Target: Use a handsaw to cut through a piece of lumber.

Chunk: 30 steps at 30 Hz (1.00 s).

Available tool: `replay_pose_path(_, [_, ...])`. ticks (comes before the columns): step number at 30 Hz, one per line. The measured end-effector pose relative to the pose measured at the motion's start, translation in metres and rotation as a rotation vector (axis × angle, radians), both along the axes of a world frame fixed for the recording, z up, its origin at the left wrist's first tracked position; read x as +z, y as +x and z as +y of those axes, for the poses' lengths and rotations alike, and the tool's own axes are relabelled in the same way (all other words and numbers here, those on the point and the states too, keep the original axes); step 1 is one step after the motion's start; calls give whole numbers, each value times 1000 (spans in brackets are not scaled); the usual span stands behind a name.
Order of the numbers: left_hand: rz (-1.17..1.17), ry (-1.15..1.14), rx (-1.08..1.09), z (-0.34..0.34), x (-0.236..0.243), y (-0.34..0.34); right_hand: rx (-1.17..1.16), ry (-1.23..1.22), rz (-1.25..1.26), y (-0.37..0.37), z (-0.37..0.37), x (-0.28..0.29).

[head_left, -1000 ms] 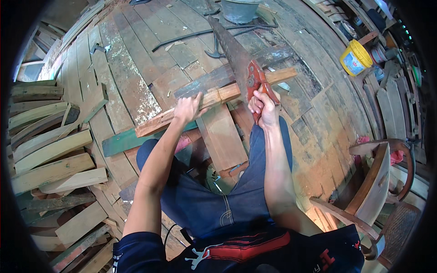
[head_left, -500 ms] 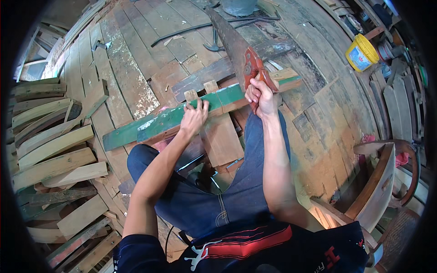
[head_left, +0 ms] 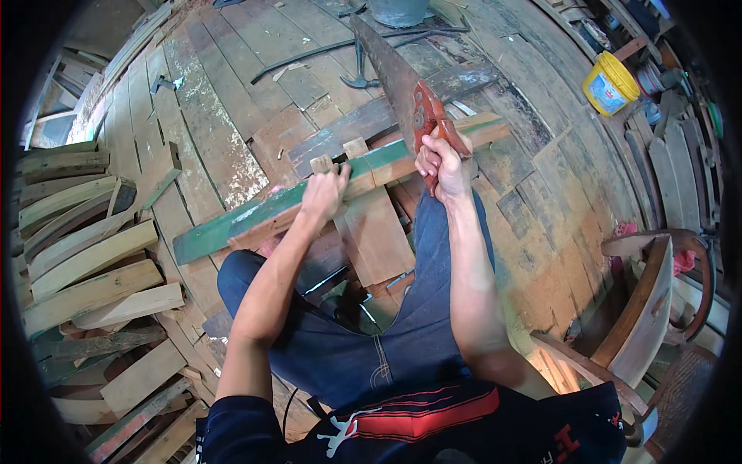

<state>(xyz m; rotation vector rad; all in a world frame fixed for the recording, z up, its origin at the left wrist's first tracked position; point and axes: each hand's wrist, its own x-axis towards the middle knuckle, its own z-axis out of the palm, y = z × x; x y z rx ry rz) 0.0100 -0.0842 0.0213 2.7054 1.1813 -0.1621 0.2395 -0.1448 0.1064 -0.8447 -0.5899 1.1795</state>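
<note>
My left hand (head_left: 323, 193) grips a long timber (head_left: 372, 160) with green paint and bare wood faces, lying crosswise before my knees beside a small wooden block (head_left: 321, 165). A green board (head_left: 197, 244) shows at its left end. My right hand (head_left: 444, 166) is closed on the red handle (head_left: 427, 108) of a hand saw, whose rusty blade (head_left: 386, 71) points away from me over the timber, right of my left hand. Whether the teeth touch the wood, I cannot tell. A loose plank (head_left: 371, 240) lies between my knees.
Stacked offcuts (head_left: 89, 286) fill the left side. A hammer (head_left: 359, 81), a long black bar (head_left: 309, 56) and a grey bucket (head_left: 398, 11) sit on the plank floor (head_left: 166, 93) ahead. A yellow pail (head_left: 609, 87) and a wooden chair (head_left: 634, 301) are on the right.
The timber has turned so its green face shows on top, where bare wood showed earlier. My left hand has shifted slightly with it. The saw has moved slightly up and left.
</note>
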Motion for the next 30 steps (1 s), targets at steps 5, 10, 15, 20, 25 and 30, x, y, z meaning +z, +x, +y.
replay_pose_path(5, [-106, -48, 152, 25, 3, -6, 12, 47, -4, 0, 0, -3])
replay_pose_path(10, [-97, 14, 201, 28, 10, -1, 28, 10, -77, 0, -3, -4])
replay_pose_path(15, [-78, 91, 246, 30, 2, 4, 13, -15, -143, 0, -3, -3])
replay_pose_path(20, [-44, 42, 272, 36, 5, 5, 15, -28, -150, 2, -2, -5])
replay_pose_path(25, [-139, 16, 261, 51, 8, -4, 29, -29, -158, 3, -4, -4])
replay_pose_path(30, [-216, 29, 260, 58, 8, -7, 58, -32, -170, 6, -8, -3])
